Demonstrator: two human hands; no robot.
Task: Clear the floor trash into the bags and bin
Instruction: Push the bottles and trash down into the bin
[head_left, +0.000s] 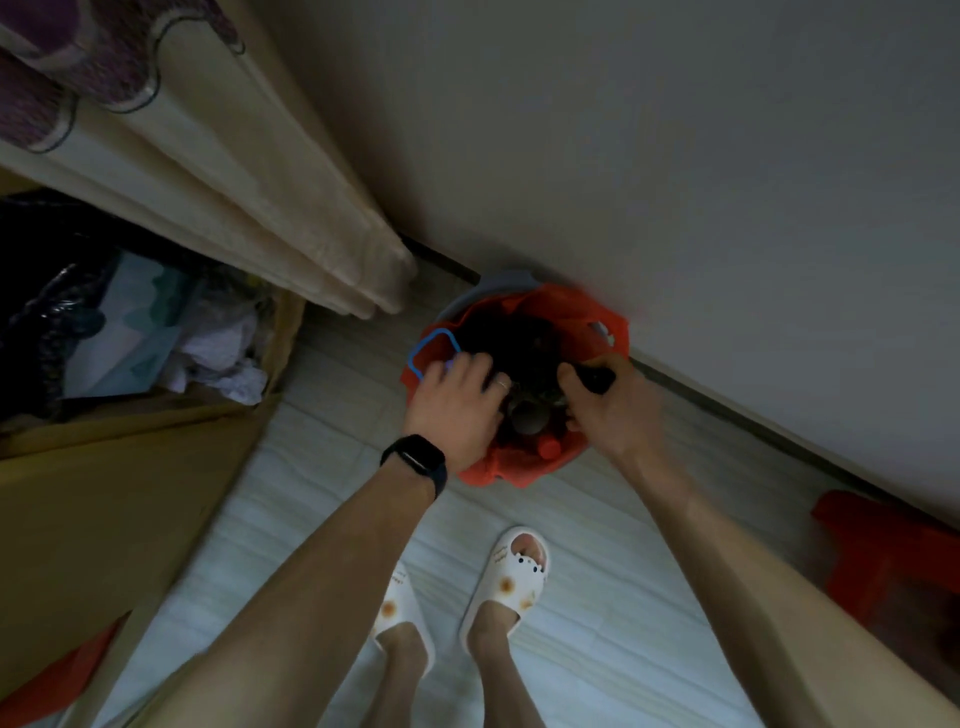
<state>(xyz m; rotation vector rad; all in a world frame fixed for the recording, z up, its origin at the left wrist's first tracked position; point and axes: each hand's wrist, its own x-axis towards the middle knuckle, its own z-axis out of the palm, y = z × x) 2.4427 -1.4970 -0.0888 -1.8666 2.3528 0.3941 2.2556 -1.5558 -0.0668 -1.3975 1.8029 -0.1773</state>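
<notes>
Centrally, bin (480, 292) with red bag (569, 310) stands against the far wall (675, 156), part-filled. Left hand (457, 402), fingers extended, presses the contents; right hand (610, 410) grips a dark object (597, 375) at the right rim. Step, as judged: loading the bin. Next move: release inside. Box (78, 493) at left.

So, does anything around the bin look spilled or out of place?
Nothing is spilled on the pale floor. Only the red plastic bag sits unevenly over the grey round bin, and a second crumpled red bag lies loose by the wall.
</notes>
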